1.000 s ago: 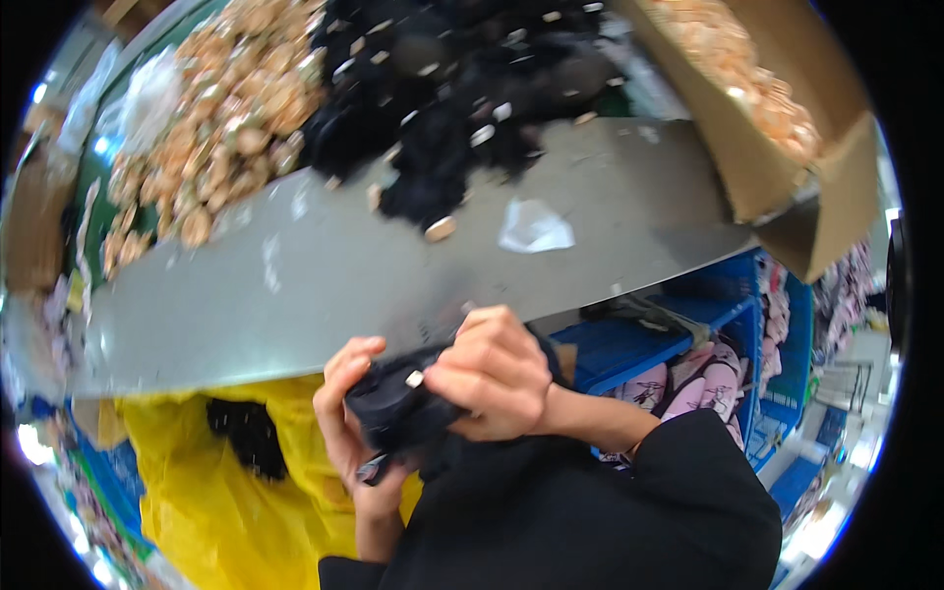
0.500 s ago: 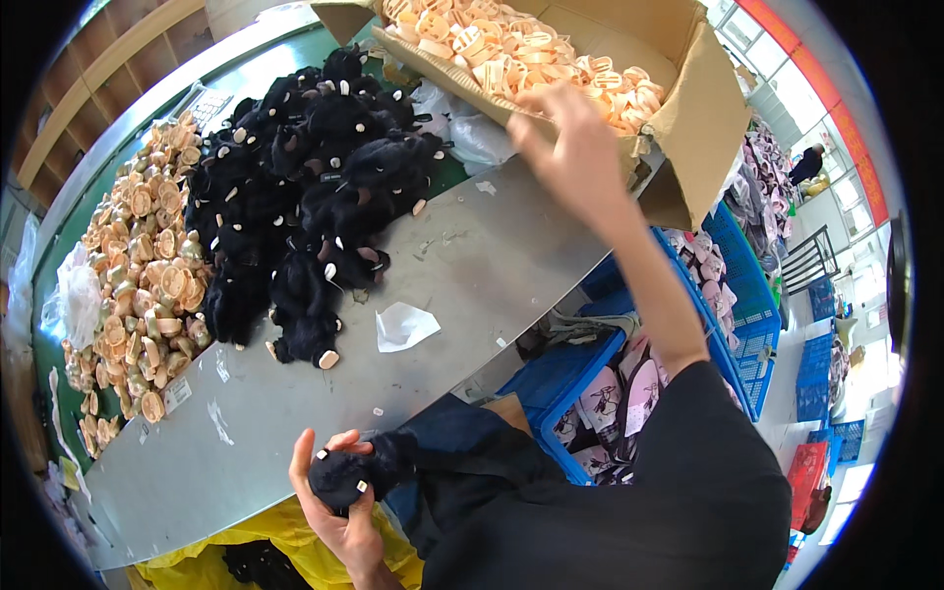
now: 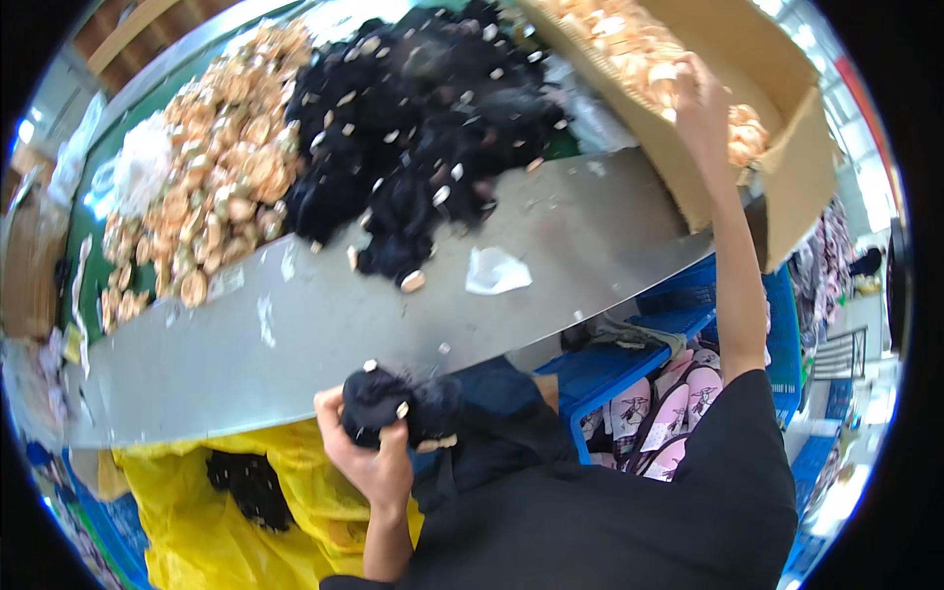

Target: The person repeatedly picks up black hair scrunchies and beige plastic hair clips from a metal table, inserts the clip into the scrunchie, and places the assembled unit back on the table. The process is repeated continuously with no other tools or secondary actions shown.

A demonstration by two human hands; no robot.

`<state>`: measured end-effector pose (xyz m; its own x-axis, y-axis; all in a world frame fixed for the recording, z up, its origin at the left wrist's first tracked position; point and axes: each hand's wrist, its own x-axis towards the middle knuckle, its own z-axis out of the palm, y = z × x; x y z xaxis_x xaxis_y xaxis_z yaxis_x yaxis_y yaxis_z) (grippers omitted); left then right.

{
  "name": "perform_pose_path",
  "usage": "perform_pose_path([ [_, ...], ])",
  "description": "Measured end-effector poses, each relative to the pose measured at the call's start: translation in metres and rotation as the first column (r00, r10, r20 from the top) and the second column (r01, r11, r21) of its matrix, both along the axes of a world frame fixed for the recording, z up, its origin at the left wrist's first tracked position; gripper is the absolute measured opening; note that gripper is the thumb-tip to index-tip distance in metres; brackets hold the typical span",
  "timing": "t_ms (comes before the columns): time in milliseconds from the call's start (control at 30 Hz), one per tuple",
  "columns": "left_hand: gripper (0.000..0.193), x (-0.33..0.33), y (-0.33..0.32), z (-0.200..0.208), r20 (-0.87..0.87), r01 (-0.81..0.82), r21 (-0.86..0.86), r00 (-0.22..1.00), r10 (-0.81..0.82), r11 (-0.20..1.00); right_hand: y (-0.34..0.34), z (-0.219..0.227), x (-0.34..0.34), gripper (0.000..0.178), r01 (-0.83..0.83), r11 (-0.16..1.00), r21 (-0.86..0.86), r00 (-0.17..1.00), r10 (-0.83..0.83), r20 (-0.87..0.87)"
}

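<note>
In my left hand [image 3: 369,457] is a small black plush toy [image 3: 379,408] with little pale tabs on it. The fingers and thumb wrap round it, just off the near edge of the table. My right arm stretches far to the right, and my right hand [image 3: 700,103] is inside a cardboard box [image 3: 678,182] of peach-coloured plastic pieces [image 3: 619,39]. Its fingers are pinched at a peach plastic piece [image 3: 664,81]; motion blur softens the detail. A heap of black plush toys [image 3: 413,118] with pale tabs lies beyond, at the middle of the table.
Peach and gold-toned round plastic parts [image 3: 231,147] are heaped at the left, beside a clear plastic bag [image 3: 143,162]. A white scrap [image 3: 497,271] lies on the metal table [image 3: 324,329]. Yellow sheeting [image 3: 177,511] hangs below; blue crates [image 3: 575,418] with pink printed pieces stand right.
My right hand has gone from blurred motion over the box's near rim to in among the peach pieces. My left hand keeps the plush toy. The whole view has shifted.
</note>
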<state>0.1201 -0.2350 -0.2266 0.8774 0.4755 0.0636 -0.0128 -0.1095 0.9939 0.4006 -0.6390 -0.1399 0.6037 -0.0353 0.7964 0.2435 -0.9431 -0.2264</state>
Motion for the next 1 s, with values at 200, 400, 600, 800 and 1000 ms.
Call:
perform_pose_path([
  [200, 0.02, -0.004, 0.0, -0.004, -0.051, 0.082, -0.139, 0.995, -0.089, 0.987, 0.21, -0.037, -0.153, 0.018, -0.744, 0.545, 0.387, 0.418, 0.831, -0.366],
  [400, 0.021, -0.013, 0.006, 0.005, -0.141, 0.134, -0.185, 0.977, -0.161, 0.974, 0.287, -0.059, -0.183, 0.034, -0.676, 0.386, 0.628, 0.249, 0.922, -0.297],
  [600, 0.022, -0.015, 0.016, -0.002, -0.094, 0.212, -0.17, 0.969, -0.23, 0.962, 0.31, -0.077, -0.183, 0.025, -0.712, 0.558, 0.426, 0.516, 0.827, -0.222],
  [800, 0.046, -0.018, 0.012, -0.005, -0.086, 0.175, -0.016, 0.981, -0.176, 0.984, 0.299, -0.079, -0.189, 0.025, -0.715, 0.318, 0.623, 0.232, 0.948, -0.218],
  [1000, 0.059, -0.026, 0.007, -0.019, -0.067, -0.006, 0.103, 0.998, 0.013, 0.995, 0.304, -0.091, -0.195, 0.044, -0.503, 0.174, 0.847, 0.193, 0.977, -0.086],
])
